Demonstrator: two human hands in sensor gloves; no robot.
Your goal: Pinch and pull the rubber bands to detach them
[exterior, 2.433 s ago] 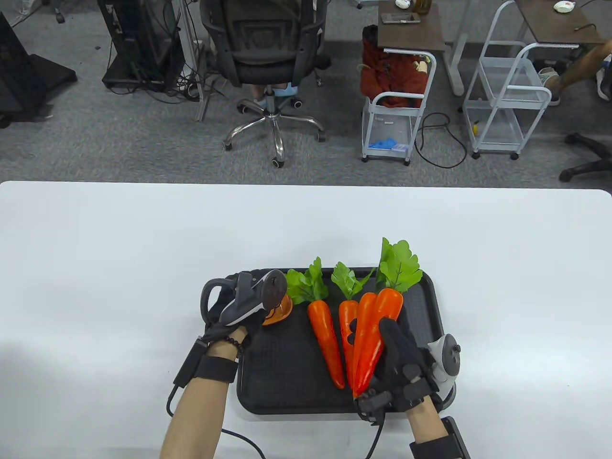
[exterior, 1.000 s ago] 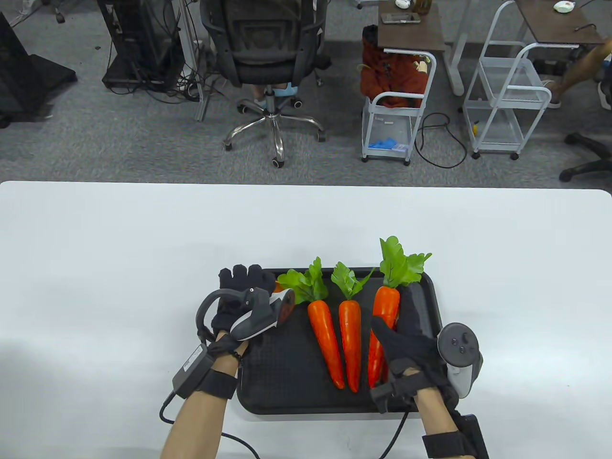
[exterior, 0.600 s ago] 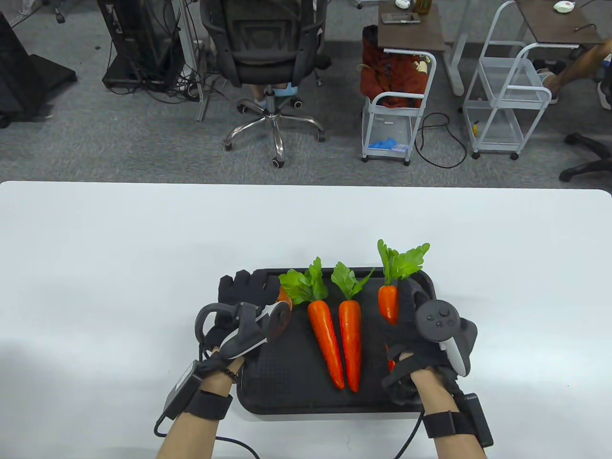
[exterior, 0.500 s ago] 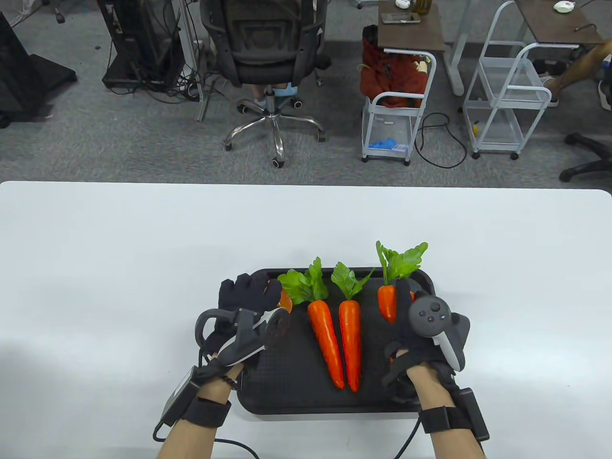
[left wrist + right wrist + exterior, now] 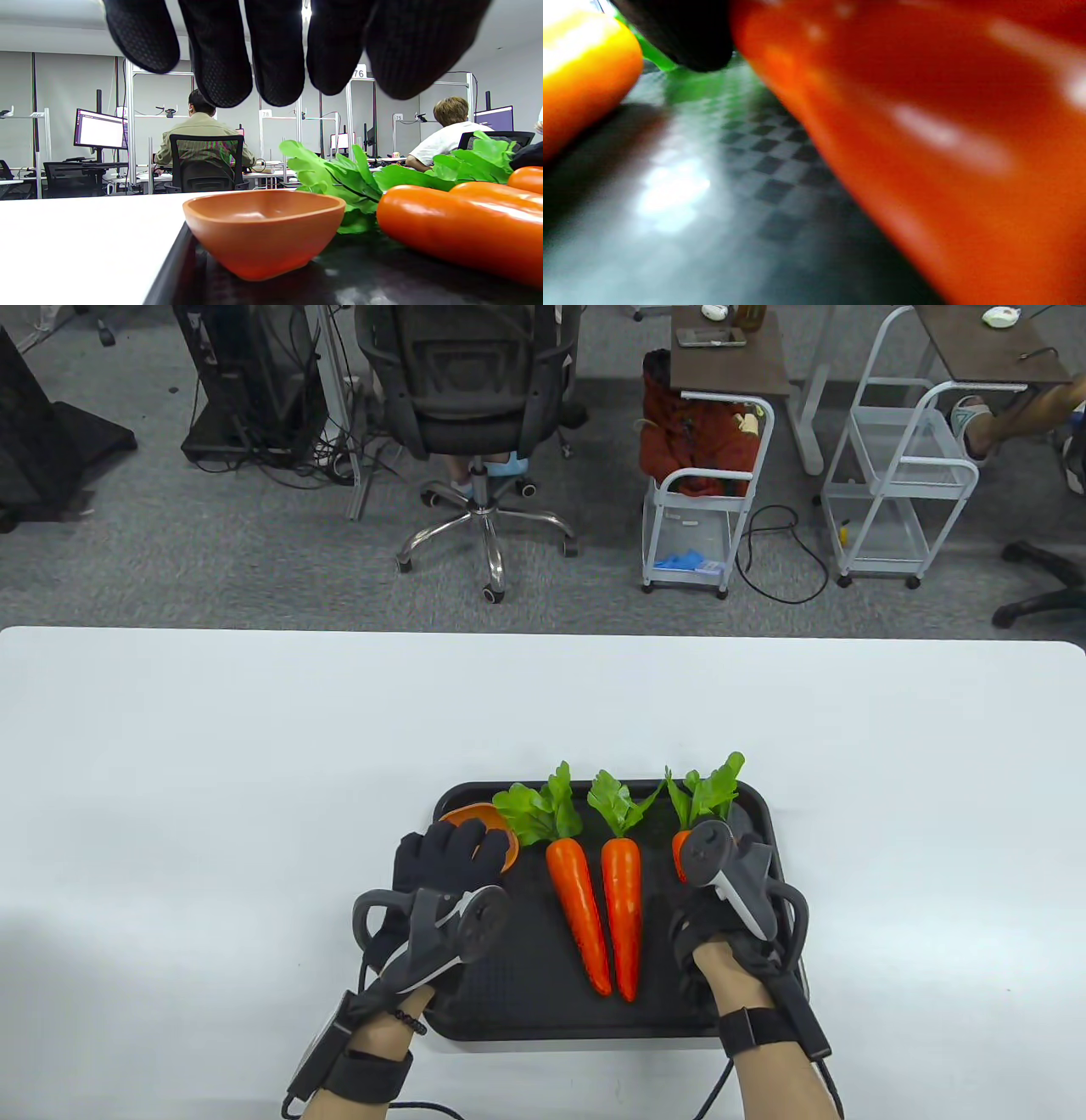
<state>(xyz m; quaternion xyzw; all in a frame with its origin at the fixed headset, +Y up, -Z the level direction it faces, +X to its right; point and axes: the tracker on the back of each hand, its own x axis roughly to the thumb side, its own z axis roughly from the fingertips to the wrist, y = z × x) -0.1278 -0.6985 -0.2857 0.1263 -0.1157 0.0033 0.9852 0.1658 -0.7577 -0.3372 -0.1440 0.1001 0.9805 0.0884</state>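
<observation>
Three plastic carrots with green leaves lie on a black tray (image 5: 764, 848). Two of them (image 5: 579, 912) (image 5: 624, 912) lie free side by side. My right hand (image 5: 696, 920) lies over the third carrot (image 5: 680, 850) and grips it against the tray; only its top and leaves (image 5: 706, 793) show. The right wrist view shows this carrot (image 5: 925, 127) blurred and very close, with a dark fingertip (image 5: 683, 34) against it. My left hand (image 5: 462, 844) is open, its fingers (image 5: 275, 63) spread just above an orange bowl (image 5: 263, 233). No rubber band is visible.
The orange bowl (image 5: 475, 819) sits in the tray's far left corner, next to the left carrot's leaves (image 5: 339, 178). White table (image 5: 254, 780) surrounds the tray. An office chair (image 5: 475, 398) and wire carts (image 5: 704, 517) stand beyond the far edge.
My right hand turned palm down and lowered the third carrot onto the tray. My left hand drew back toward me, uncovering most of the orange bowl.
</observation>
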